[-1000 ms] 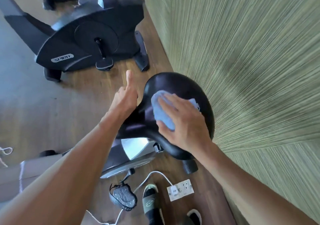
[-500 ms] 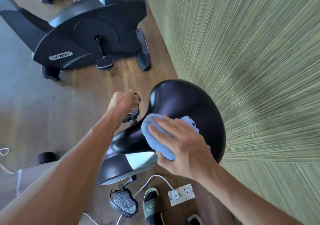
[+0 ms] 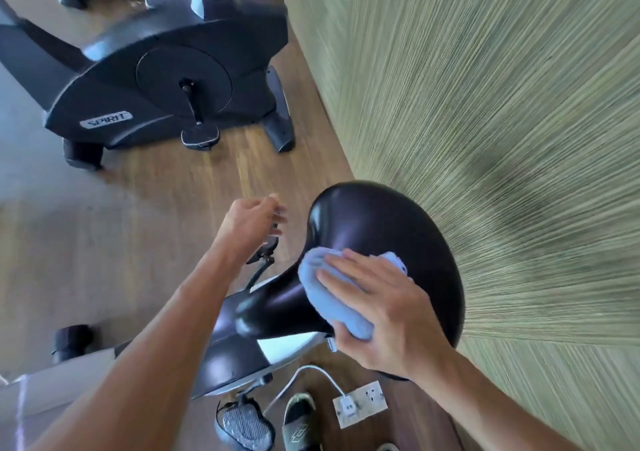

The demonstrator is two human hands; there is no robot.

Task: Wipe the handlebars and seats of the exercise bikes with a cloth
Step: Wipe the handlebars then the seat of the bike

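We press our right hand [image 3: 384, 315] flat, fingers spread, on a light blue cloth [image 3: 325, 291] that lies against the narrow front part of the black seat [image 3: 381, 228], in the lower middle of the frame. The cloth is bunched under our palm and its far corner pokes out past our fingers. Our left hand [image 3: 251, 220] hangs in the air just left of the seat, fingers loosely curled and holding nothing; it is blurred, and it touches neither the seat nor the cloth.

Right against the seat's far edge rises a green textured wall [image 3: 485, 121], filling the right of the frame. Below the seat we see the bike's dark housing [image 3: 225, 357] with a grey pedal [image 3: 244, 424] at the bottom middle. Beside the pedal, on the wooden floor [image 3: 194, 190], lies a white power strip [image 3: 360, 404] with a white cable [image 3: 304, 372] looping from it, and a dark slipper [image 3: 299, 423] between pedal and strip. At upper left stands a second exercise bike [image 3: 156, 83] marked SPIRIT, well apart from our hands, its pedal [image 3: 200, 137] hanging low.
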